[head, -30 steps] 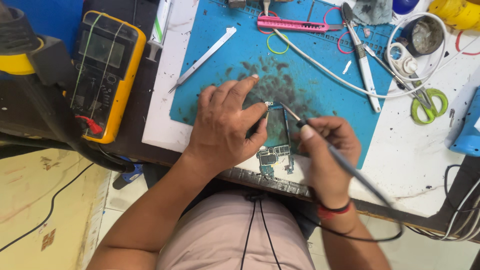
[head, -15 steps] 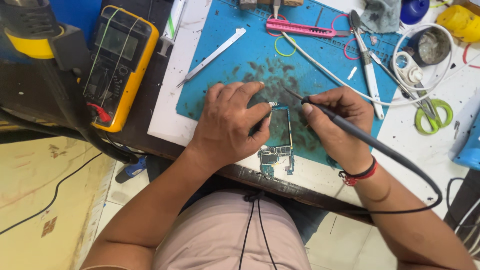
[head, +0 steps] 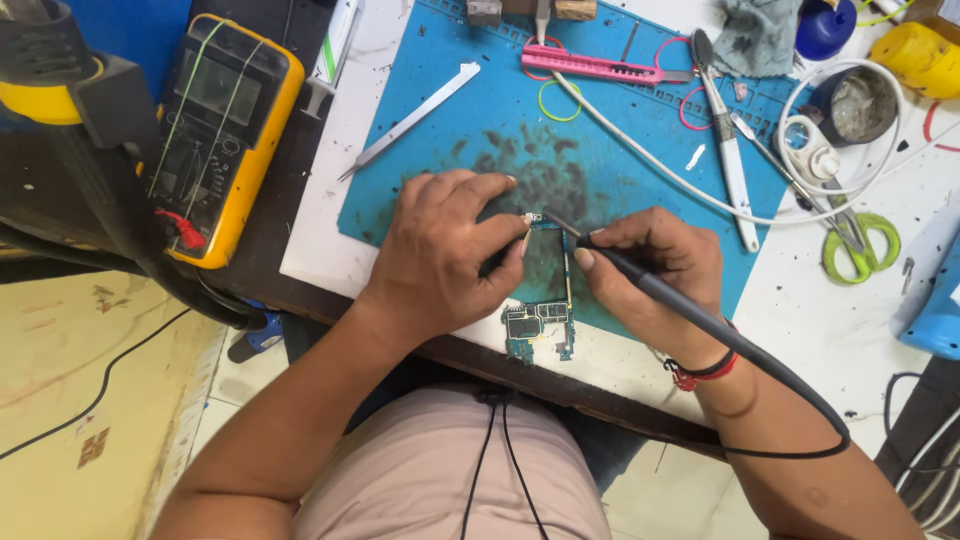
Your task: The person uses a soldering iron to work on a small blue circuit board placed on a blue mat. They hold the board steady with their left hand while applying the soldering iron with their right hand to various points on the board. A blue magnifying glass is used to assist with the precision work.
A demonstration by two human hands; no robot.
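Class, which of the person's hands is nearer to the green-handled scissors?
Right. The right hand works just left of the scissors; the left hand lies farther away, beyond the circuit board.

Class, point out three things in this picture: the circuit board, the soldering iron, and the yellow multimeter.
circuit board (head: 538, 328): head view, lower green section.
soldering iron (head: 680, 305): head view, dark handle.
yellow multimeter (head: 215, 135): head view, its front face.

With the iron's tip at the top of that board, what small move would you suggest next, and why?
Probably ease the soldering iron tip onto the board's top corner: it sits right there, the right hand gripping it like a pen, the left hand pinning the board.
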